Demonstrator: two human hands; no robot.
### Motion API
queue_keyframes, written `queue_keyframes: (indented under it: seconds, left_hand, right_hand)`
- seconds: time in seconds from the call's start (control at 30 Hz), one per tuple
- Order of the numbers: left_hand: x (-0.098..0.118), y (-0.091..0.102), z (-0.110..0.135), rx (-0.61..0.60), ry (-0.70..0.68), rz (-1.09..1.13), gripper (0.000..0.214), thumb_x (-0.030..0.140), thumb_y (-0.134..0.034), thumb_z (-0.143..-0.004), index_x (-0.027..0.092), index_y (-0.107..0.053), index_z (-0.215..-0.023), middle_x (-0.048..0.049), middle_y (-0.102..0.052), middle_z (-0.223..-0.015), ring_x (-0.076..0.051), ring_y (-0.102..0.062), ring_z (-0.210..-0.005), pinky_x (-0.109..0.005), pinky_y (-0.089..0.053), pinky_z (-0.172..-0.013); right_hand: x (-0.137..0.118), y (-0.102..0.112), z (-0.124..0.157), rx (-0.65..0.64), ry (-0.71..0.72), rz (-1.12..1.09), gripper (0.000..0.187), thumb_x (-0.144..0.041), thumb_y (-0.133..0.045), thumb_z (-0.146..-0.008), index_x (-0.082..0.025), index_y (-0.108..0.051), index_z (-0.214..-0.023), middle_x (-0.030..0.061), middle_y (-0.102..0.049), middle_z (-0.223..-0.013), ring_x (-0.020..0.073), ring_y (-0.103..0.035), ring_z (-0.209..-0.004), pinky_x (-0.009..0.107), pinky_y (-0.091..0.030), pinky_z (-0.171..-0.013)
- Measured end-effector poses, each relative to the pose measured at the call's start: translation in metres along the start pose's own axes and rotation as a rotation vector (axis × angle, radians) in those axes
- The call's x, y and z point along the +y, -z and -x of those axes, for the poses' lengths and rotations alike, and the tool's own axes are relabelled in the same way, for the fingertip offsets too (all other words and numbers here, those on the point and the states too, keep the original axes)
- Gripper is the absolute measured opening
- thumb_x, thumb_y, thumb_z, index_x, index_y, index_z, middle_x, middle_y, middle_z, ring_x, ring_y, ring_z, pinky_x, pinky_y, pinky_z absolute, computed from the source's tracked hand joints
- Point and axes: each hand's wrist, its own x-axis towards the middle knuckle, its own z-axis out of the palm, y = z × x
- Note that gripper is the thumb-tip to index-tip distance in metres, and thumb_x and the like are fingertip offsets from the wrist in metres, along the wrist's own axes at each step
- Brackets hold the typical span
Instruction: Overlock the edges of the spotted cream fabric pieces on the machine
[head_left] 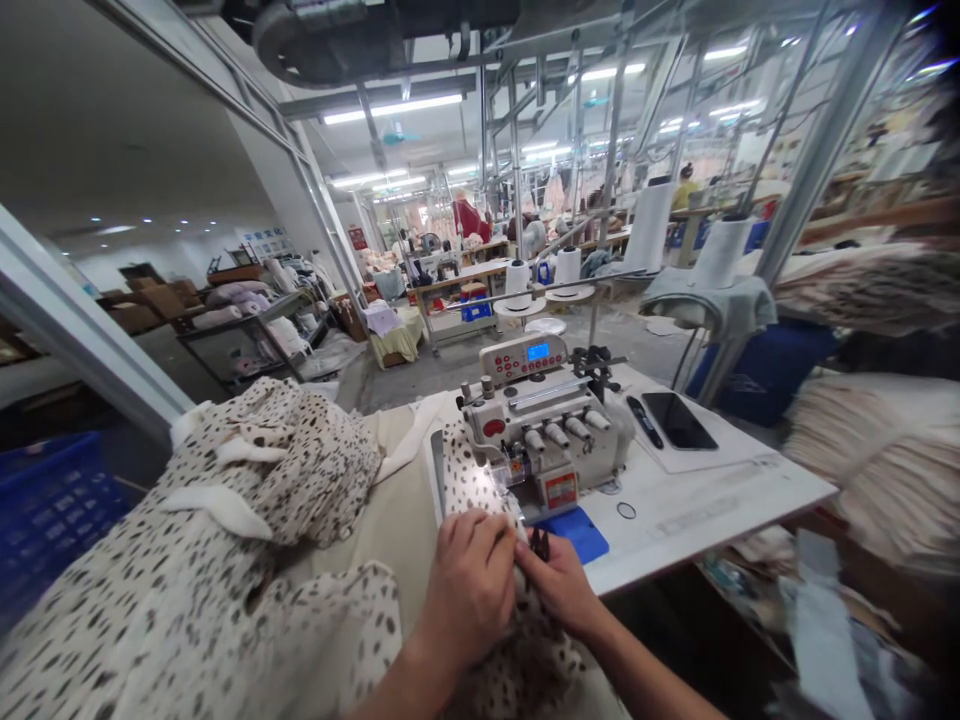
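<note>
My left hand (474, 575) is closed on the edge of a cream fabric with dark spots (466, 478), just in front of the overlock sewing machine (551, 425). Against it, my right hand (559, 580) pinches the same fabric between thumb and fingers. A small dark tool, perhaps thread snips (539, 543), pokes out of the right hand; most of it is hidden. From my hands the fabric runs flat up to the lit needle area and hangs down below. A large heap of the spotted fabric (315, 460) with white bands lies to the left.
On the white machine table (690, 510) lie a phone (679, 420), a dark pen-like item (645, 422) and a small ring (625, 511). Thread cones (517, 285) stand behind the machine. A blue basket (60, 510) is at left; stacked fabric (885, 460) rises at right.
</note>
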Motion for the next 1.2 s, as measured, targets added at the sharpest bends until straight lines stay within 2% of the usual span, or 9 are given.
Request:
queue_keyframes:
  seconds: [0.2,0.4,0.6,0.8,1.03,1.2]
  left_hand:
    - [-0.002,-0.001,-0.001,-0.011,-0.015,-0.008,0.030,0.016,-0.054,-0.092,0.016,-0.064,-0.120,-0.0092,-0.065,-0.122,-0.028,-0.051,-0.113,-0.047,-0.035,-0.102]
    - [-0.006,0.002,-0.003,-0.022,-0.033,-0.027,0.032,0.016,-0.054,-0.090,0.016,-0.064,-0.121,-0.0101,-0.065,-0.121,-0.027,-0.052,-0.113,-0.047,-0.038,-0.101]
    - [-0.010,0.006,-0.007,-0.037,-0.025,-0.017,0.033,0.015,-0.051,-0.091,0.017,-0.063,-0.122,-0.0108,-0.065,-0.120,-0.028,-0.054,-0.112,-0.047,-0.041,-0.099]
    - [-0.019,0.005,-0.012,-0.022,-0.086,0.062,0.026,0.014,-0.052,-0.092,0.017,-0.064,-0.115,-0.0104,-0.067,-0.111,-0.025,-0.057,-0.107,-0.043,-0.045,-0.095]
    - [-0.026,0.002,-0.013,-0.012,-0.108,0.060,0.025,0.014,-0.052,-0.093,0.017,-0.064,-0.115,-0.0104,-0.067,-0.109,-0.025,-0.057,-0.106,-0.043,-0.045,-0.093]
    - [-0.030,0.000,-0.016,-0.039,-0.097,0.066,0.022,0.017,-0.056,-0.093,0.018,-0.065,-0.113,-0.0090,-0.068,-0.103,-0.023,-0.059,-0.100,-0.041,-0.049,-0.089]
  right_hand:
    - [0.003,0.001,-0.001,0.000,0.010,0.027,0.040,-0.054,-0.062,-0.092,-0.018,-0.077,-0.097,0.0036,-0.072,-0.082,0.0205,-0.062,-0.078,0.030,-0.051,-0.077]
    - [0.004,0.001,0.000,-0.004,0.008,0.022,0.040,-0.053,-0.063,-0.091,-0.017,-0.077,-0.100,0.0048,-0.074,-0.086,0.0236,-0.065,-0.085,0.033,-0.051,-0.082]
    - [0.008,0.000,0.001,0.017,-0.032,0.029,0.037,-0.052,-0.069,-0.086,-0.016,-0.076,-0.093,0.0057,-0.074,-0.087,0.0238,-0.064,-0.082,0.034,-0.052,-0.079]
    - [0.005,0.001,0.001,0.015,-0.022,0.044,0.032,-0.047,-0.072,-0.084,-0.016,-0.075,-0.094,0.0069,-0.075,-0.090,0.0250,-0.065,-0.086,0.035,-0.051,-0.083]
    - [0.007,0.001,0.001,0.015,-0.036,0.063,0.031,-0.045,-0.073,-0.083,-0.015,-0.072,-0.082,0.0018,-0.068,-0.075,0.0179,-0.056,-0.069,0.028,-0.047,-0.067]
    - [0.007,0.000,-0.001,0.034,-0.027,0.079,0.032,-0.047,-0.073,-0.083,-0.015,-0.072,-0.081,0.0018,-0.068,-0.073,0.0175,-0.056,-0.067,0.028,-0.047,-0.067]
